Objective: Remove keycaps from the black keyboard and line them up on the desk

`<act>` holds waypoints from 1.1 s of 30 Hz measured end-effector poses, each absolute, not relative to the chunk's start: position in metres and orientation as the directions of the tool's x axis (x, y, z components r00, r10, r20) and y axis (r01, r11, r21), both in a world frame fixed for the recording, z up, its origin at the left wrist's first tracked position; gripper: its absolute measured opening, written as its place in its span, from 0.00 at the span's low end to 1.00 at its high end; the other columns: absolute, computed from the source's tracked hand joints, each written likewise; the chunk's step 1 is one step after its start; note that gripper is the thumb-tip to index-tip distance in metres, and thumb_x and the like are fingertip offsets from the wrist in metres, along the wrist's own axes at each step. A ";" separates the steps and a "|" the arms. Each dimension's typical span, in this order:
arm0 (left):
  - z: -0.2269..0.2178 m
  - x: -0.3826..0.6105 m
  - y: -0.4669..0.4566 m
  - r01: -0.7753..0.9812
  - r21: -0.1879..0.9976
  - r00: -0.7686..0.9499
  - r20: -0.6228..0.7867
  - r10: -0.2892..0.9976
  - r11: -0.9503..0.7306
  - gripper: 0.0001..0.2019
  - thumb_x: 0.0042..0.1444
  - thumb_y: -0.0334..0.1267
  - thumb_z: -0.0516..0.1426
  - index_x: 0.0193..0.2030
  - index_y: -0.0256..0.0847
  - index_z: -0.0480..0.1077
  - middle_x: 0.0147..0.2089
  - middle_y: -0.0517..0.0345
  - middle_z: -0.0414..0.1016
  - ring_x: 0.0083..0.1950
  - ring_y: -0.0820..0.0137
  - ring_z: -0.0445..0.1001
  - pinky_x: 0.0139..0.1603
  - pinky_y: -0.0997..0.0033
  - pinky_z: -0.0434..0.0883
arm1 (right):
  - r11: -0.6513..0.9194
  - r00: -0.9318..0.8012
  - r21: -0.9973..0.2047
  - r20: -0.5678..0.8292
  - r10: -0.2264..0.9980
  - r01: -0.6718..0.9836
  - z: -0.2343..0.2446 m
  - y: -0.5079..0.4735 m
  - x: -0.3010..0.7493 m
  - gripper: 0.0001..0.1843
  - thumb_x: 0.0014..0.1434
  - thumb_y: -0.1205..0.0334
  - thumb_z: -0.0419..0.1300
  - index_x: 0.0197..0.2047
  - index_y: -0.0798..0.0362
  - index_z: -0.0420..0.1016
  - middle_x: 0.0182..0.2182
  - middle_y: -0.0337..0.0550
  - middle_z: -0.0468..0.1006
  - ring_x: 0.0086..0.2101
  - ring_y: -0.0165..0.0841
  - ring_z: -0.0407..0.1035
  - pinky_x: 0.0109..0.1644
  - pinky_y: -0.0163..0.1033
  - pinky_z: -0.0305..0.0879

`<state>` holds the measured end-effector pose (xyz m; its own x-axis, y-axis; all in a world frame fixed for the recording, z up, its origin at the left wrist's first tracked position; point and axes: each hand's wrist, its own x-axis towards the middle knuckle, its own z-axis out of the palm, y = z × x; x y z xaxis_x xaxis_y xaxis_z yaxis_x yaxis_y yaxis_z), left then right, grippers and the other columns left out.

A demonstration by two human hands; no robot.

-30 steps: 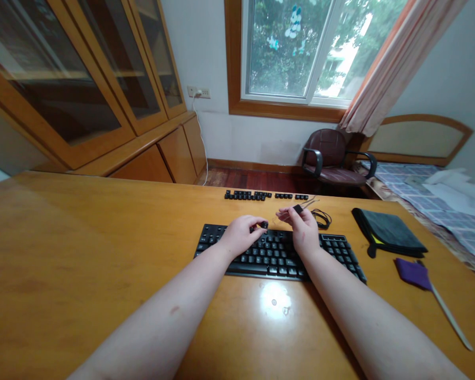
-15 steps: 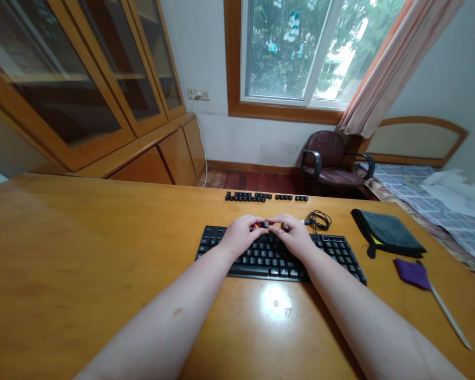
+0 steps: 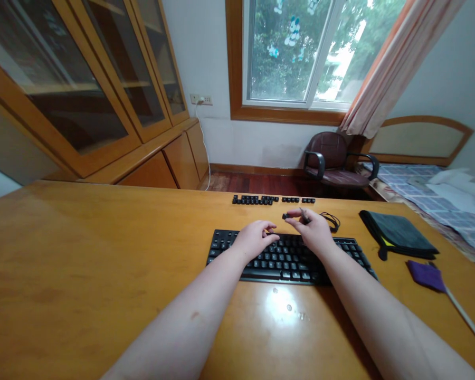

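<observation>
A black keyboard [image 3: 267, 264] lies on the wooden desk, its upper left keys partly bare of caps. My right hand [image 3: 316, 232], raised over the keyboard's back edge, pinches a small black keycap [image 3: 285, 216] between thumb and fingertips. A slim dark tool [image 3: 304, 217] is tucked in the same hand; its kind is hard to make out. My left hand [image 3: 255, 240] rests over the left-middle keys, thumb and fingers apart, holding nothing. Beyond the keyboard, several loose black keycaps [image 3: 253, 200] stand in rows near the desk's far edge.
A coiled black cable [image 3: 331, 221] lies behind the right hand. To the right are a folded dark cloth [image 3: 399, 232] and a purple brush-like item [image 3: 426, 275] with a pale handle. A chair [image 3: 328, 155] stands past the desk [image 3: 103, 264].
My hands have parted. The right hand has lifted the keycap away to the right and up, while the left has let go and stays over the keys. The view has shifted slightly.
</observation>
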<state>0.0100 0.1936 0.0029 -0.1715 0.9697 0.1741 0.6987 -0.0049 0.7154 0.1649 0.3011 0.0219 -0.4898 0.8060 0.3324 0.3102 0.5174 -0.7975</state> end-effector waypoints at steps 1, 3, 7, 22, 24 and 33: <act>0.003 0.010 0.193 0.703 0.712 -0.168 0.176 0.970 -0.007 0.15 0.52 0.45 0.58 0.45 0.42 0.72 0.41 0.57 0.75 0.38 0.69 0.72 0.40 0.70 0.68 | 0.497 -0.447 -0.813 0.339 0.828 0.302 0.028 0.307 0.162 0.16 0.46 0.51 0.64 0.36 0.52 0.78 0.30 0.43 0.79 0.25 0.31 0.65 0.32 0.38 0.63; 0.003 0.010 0.193 0.709 0.705 -0.162 0.185 0.969 -0.015 0.14 0.52 0.44 0.57 0.44 0.42 0.72 0.40 0.58 0.75 0.37 0.69 0.72 0.40 0.70 0.68 | 0.471 -0.388 -0.843 0.355 0.850 0.260 0.040 0.323 0.151 0.17 0.44 0.52 0.65 0.35 0.54 0.78 0.30 0.43 0.78 0.26 0.31 0.66 0.33 0.39 0.63; 0.003 0.009 0.193 0.723 0.691 -0.149 0.186 0.971 -0.021 0.13 0.53 0.44 0.56 0.42 0.42 0.73 0.40 0.58 0.76 0.38 0.69 0.72 0.40 0.70 0.68 | 0.457 -0.323 -0.834 0.359 0.875 0.311 0.042 0.357 0.121 0.15 0.44 0.56 0.66 0.35 0.54 0.77 0.30 0.43 0.79 0.31 0.34 0.70 0.37 0.39 0.64; 0.003 0.009 0.194 0.716 0.698 -0.145 0.168 0.975 -0.014 0.11 0.54 0.43 0.55 0.41 0.42 0.73 0.40 0.58 0.76 0.39 0.68 0.72 0.41 0.69 0.68 | 0.484 -0.466 -0.481 0.166 0.869 0.731 -0.017 0.383 0.101 0.12 0.50 0.59 0.62 0.39 0.49 0.78 0.33 0.42 0.80 0.35 0.34 0.72 0.38 0.35 0.62; 0.003 0.009 0.194 0.720 0.694 -0.143 0.167 0.976 -0.013 0.11 0.54 0.43 0.55 0.41 0.42 0.73 0.40 0.57 0.76 0.39 0.68 0.72 0.41 0.69 0.68 | 0.480 -0.462 -0.472 0.164 0.872 0.739 -0.018 0.383 0.099 0.12 0.50 0.58 0.61 0.39 0.49 0.78 0.33 0.42 0.80 0.35 0.34 0.72 0.38 0.35 0.62; 0.002 0.009 0.195 0.730 0.683 -0.130 0.182 0.975 -0.031 0.11 0.55 0.42 0.54 0.40 0.43 0.73 0.40 0.58 0.76 0.39 0.68 0.72 0.41 0.69 0.68 | 0.484 -0.449 -0.452 0.191 0.873 0.749 -0.017 0.382 0.100 0.14 0.50 0.55 0.62 0.40 0.50 0.77 0.34 0.45 0.79 0.37 0.36 0.71 0.39 0.36 0.62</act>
